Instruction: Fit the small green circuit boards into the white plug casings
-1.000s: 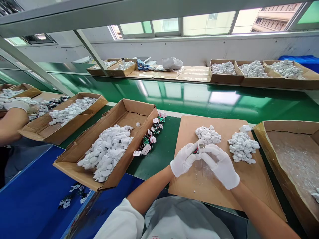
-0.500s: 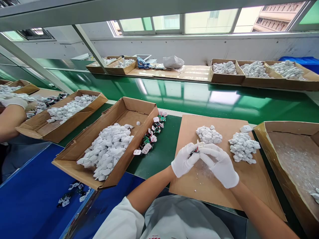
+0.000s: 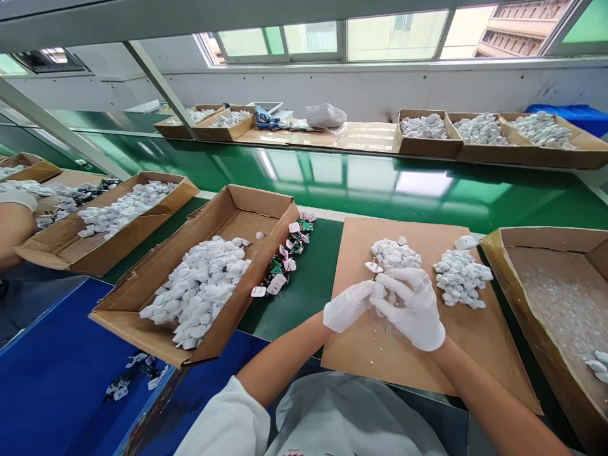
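Note:
My left hand (image 3: pixel 349 306), in a white glove, is closed with thumb and fingertips pinched together over the cardboard sheet (image 3: pixel 354 351). My right hand (image 3: pixel 414 311), gloved too, meets it fingertip to fingertip, its fingers bent around the same spot. A small white plastic part (image 3: pixel 373 267) sticks out beyond the fingertips; the fingers cover the rest of what is between them. Just behind the hands lies a pile of white plastic pieces (image 3: pixel 396 252). A second white pile (image 3: pixel 460 278) rests to the right, with a larger white piece (image 3: pixel 465 242) at its far end.
A carton of white pieces (image 3: pixel 285 231) stands left, with small green circuit boards (image 3: pixel 277 269) along its side. At right is a carton (image 3: pixel 517 278) holding clear bits. More boards lie on the blue surface (image 3: pixel 57 392). A co-worker's arm (image 3: pixel 16 231) shows at far left.
Fingers have shifted around the small part: red and dark wires showed at the left fingertips before, and now a white piece juts out above them. The whole view has moved slightly.

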Motion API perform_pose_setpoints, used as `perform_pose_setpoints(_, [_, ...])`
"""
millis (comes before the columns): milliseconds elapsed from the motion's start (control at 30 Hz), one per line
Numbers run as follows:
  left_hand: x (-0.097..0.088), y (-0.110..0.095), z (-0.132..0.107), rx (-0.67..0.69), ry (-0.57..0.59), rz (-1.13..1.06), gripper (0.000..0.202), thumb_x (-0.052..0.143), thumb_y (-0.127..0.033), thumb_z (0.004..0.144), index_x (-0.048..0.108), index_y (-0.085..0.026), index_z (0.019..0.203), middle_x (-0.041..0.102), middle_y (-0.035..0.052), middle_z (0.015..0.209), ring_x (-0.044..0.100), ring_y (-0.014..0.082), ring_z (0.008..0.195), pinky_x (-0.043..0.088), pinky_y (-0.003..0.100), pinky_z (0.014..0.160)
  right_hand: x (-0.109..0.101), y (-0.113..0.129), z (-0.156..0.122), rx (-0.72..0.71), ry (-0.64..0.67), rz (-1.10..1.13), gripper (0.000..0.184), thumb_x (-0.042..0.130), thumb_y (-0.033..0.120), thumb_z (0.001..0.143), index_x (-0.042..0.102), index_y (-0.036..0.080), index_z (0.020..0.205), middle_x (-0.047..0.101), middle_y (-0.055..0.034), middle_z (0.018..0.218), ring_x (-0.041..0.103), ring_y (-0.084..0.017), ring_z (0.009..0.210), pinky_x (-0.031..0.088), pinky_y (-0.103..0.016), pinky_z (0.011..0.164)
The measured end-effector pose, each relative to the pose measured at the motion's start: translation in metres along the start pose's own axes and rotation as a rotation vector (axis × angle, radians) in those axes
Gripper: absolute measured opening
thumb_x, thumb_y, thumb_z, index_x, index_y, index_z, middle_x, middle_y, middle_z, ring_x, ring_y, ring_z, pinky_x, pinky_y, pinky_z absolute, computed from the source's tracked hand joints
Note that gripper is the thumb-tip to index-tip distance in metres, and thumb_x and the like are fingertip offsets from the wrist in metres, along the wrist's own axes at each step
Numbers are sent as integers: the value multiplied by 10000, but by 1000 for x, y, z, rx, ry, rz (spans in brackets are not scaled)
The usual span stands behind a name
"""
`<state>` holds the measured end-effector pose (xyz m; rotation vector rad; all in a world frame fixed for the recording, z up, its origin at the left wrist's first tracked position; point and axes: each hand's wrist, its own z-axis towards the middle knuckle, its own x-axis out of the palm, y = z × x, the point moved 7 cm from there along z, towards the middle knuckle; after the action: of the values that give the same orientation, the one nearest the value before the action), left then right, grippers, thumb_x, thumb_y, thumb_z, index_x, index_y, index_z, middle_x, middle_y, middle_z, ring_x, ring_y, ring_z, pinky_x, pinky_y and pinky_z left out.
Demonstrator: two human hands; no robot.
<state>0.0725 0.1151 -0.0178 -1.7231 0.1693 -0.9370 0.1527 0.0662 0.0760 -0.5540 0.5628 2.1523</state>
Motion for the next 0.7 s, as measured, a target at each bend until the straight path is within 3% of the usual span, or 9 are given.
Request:
perform_pose_setpoints(100, [-5,-2,2,-4,-14,6,560,512,-701,735,616,-151,733,609,70,712,529,175,660,415,315,626,-2,-3,3,-7,3,30,148,667,202,771,589,261,882,593,-12,864,576,-168,824,484,-318,755])
perform_pose_setpoints(167, [-7,-7,0,10,-28,72,611,528,-738,692,607,-133,684,589,53,675,511,156,643,401,297,628,-1,-3,2,-38,15,23,162,673,196,762,581,257,880,602,-4,845,571,-163,801,476,-312,732])
perform_pose_setpoints(267, [-5,-16,-4,18,-12,182,542,665,-659,636,583,-124,605,558,25,637,492,138,640,389,283,637,3,2,0,-130,23,-29,207,690,222,756,571,249,923,635,-3,851,578,-171,791,463,-328,723])
perform_pose_setpoints(333, [-4,-19,-8,25,-31,188,483,719,-588,629,610,-118,656,566,16,652,496,133,650,394,278,646,5,5,-2,-155,31,-37,221,677,199,767,573,253,955,644,-1,857,588,-172,796,466,-334,735])
perform_pose_setpoints(400, [-3,-21,-10,52,-52,149,438,735,-535,648,642,-116,735,596,25,689,525,142,669,411,281,658,7,5,-3,-95,42,20,256,652,171,784,575,261,1012,636,-12,899,601,-176,832,487,-332,750])
perform_pose_setpoints(467, [-2,-20,-10,103,-63,80,410,717,-505,690,666,-116,807,633,51,745,573,166,707,435,295,673,6,-1,-5,53,23,102,313,649,183,791,570,260,1084,608,-40,980,610,-190,894,514,-337,771])
perform_pose_setpoints(567, [-10,-20,-10,220,-166,-40,418,738,-476,681,682,-144,928,677,74,864,622,199,797,470,316,728,3,-9,-12,229,-59,173,312,666,186,784,595,278,1073,582,-37,993,626,-188,903,537,-332,778])
perform_pose_setpoints(700, [-19,-18,-13,303,-287,-86,462,820,-415,588,694,-187,969,692,73,1022,628,219,921,482,344,843,8,-9,-17,264,-50,263,332,633,123,797,633,324,1062,607,-9,966,641,-161,851,549,-303,730])
